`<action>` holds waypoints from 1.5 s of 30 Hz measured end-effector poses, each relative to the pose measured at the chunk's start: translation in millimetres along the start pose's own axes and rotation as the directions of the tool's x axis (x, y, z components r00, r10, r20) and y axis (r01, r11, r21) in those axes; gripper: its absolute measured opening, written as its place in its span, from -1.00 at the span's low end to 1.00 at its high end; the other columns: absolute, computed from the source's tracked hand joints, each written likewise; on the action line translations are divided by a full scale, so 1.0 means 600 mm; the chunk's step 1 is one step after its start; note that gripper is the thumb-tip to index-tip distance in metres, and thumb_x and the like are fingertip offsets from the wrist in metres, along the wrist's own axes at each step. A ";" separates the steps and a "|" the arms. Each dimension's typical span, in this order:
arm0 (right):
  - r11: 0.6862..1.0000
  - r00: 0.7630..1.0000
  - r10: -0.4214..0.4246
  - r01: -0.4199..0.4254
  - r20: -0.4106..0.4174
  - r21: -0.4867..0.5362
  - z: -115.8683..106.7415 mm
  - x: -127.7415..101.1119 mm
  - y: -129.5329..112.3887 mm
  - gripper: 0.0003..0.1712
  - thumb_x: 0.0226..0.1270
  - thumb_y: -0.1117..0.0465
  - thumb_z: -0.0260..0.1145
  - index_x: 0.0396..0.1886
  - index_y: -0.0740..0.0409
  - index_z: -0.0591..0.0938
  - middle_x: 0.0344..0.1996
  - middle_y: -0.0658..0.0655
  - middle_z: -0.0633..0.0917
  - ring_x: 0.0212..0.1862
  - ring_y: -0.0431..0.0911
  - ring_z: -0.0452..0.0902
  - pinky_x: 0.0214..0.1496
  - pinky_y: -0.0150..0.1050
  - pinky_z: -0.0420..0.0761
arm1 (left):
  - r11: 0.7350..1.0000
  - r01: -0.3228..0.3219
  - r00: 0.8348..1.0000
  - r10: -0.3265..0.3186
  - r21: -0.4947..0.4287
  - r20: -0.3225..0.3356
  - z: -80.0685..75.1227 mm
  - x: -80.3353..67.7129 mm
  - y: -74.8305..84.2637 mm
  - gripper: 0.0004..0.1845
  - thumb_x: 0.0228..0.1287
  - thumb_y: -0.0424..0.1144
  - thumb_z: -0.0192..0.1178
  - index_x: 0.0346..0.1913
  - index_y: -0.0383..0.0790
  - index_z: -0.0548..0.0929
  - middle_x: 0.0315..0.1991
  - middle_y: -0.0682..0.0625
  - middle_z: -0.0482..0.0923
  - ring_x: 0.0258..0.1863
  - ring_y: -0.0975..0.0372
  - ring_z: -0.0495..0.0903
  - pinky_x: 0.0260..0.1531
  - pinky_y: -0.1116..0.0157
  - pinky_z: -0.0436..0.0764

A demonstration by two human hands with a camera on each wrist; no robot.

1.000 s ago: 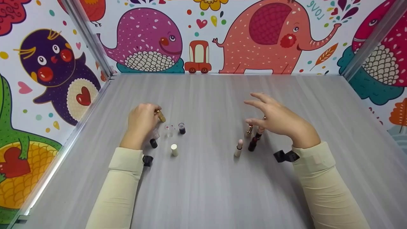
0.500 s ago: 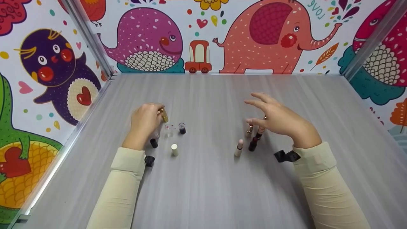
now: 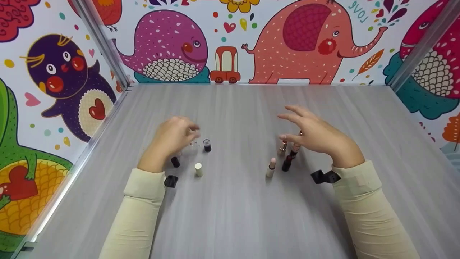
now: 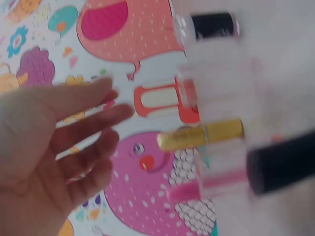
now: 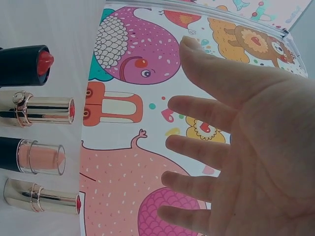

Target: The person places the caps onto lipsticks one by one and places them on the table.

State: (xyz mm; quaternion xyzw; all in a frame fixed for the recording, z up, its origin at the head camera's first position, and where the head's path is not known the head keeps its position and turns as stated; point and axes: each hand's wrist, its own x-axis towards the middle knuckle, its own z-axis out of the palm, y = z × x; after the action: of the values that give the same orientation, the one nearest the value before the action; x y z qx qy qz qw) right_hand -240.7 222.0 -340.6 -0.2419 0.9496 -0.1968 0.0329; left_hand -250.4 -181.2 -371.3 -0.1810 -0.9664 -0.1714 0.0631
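The left hand (image 3: 172,138) hovers left of centre in the head view, fingers loosely spread and holding nothing; its wrist view shows the fingers (image 4: 93,118) straight and apart. Just past its fingertips stands a gold cap (image 4: 202,135), seen clearly only in the wrist view, among a blurred clear cap (image 3: 193,145), a dark cap (image 3: 206,145), a black cap (image 3: 175,162) and a cream cap (image 3: 198,169). The right hand (image 3: 316,135) hangs right of centre, open and relaxed with nothing in it, directly above four uncapped lipsticks (image 3: 284,158) standing close together on the table (image 3: 237,216); the wrist view shows them as a black one with a red tip (image 5: 24,64), two gold ones (image 5: 42,110) and a dark one with a peach bullet (image 5: 34,156). The risks here look simple: the caps stand crowded beneath the left palm, so a careless sweep or a lowered wrist could knock several over and send them rolling. On the right, the bare bullets are exposed; a dropped hand could topple the upright tubes like skittles, or smear colour on skin and tabletop.
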 end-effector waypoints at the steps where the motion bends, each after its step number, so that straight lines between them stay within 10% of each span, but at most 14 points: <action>1: 1.000 1.000 0.004 -0.004 0.004 0.000 0.000 0.000 0.000 -0.22 0.48 -0.02 0.47 0.60 0.00 0.44 0.68 0.23 0.17 0.62 0.27 0.15 0.44 0.40 0.41 | 0.999 -0.036 0.999 0.036 0.006 0.029 0.004 0.001 0.006 -0.75 0.42 -0.21 0.44 0.06 -0.24 0.84 0.02 -0.12 0.80 0.04 -0.02 0.72 0.09 -0.03 0.68; 12: 1.000 1.000 0.006 -0.006 0.000 0.009 -0.003 -0.002 -0.002 -0.22 0.48 -0.04 0.46 0.61 -0.03 0.44 0.68 0.22 0.17 0.59 0.29 0.20 0.40 0.39 0.45 | 0.973 -0.172 0.979 0.153 0.152 0.133 0.050 -0.001 0.016 -0.67 0.36 -0.33 0.46 0.16 -0.20 0.81 0.05 -0.12 0.79 0.09 -0.06 0.66 0.15 -0.04 0.62; 33: 0.999 0.995 -0.050 0.051 -0.085 0.007 -0.027 -0.022 -0.013 -0.40 0.47 0.06 0.49 0.43 0.10 0.62 0.43 0.21 0.53 0.43 0.19 0.48 0.35 0.25 0.56 | 0.960 -0.217 0.976 0.209 0.175 0.063 0.070 0.007 0.021 -0.96 0.24 -0.37 0.51 -0.31 -0.16 0.87 -0.33 -0.01 0.81 -0.17 -0.03 0.68 -0.02 0.00 0.64; 39: 0.998 0.998 -0.040 0.038 0.040 0.052 -0.019 -0.044 -0.008 -0.59 0.45 0.10 0.51 0.18 0.18 0.75 -0.04 0.13 0.80 -0.08 -0.03 0.75 -0.05 0.02 0.76 | 0.966 -0.206 0.977 0.193 0.159 0.093 0.076 0.008 0.022 -0.95 0.26 -0.32 0.52 -0.25 -0.19 0.87 -0.28 -0.03 0.82 -0.17 -0.01 0.67 -0.03 0.02 0.64; 45: 0.999 0.984 0.019 -0.027 0.180 0.040 0.010 -0.053 0.014 -0.68 0.36 0.11 0.57 -0.02 0.20 0.81 -0.17 0.08 0.81 -0.12 -0.06 0.71 -0.07 0.02 0.72 | 0.965 -0.195 0.979 0.181 0.174 0.091 0.068 0.009 0.023 -0.96 0.24 -0.35 0.52 -0.27 -0.19 0.86 -0.27 -0.04 0.81 -0.15 -0.02 0.68 0.00 0.03 0.65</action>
State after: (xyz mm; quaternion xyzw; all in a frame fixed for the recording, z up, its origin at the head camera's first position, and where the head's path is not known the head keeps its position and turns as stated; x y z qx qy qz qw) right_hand -215.5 241.8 -350.2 -0.2470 0.9410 -0.1940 0.1257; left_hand -252.7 -152.9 -404.3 -0.2716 -0.9581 -0.0685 0.0594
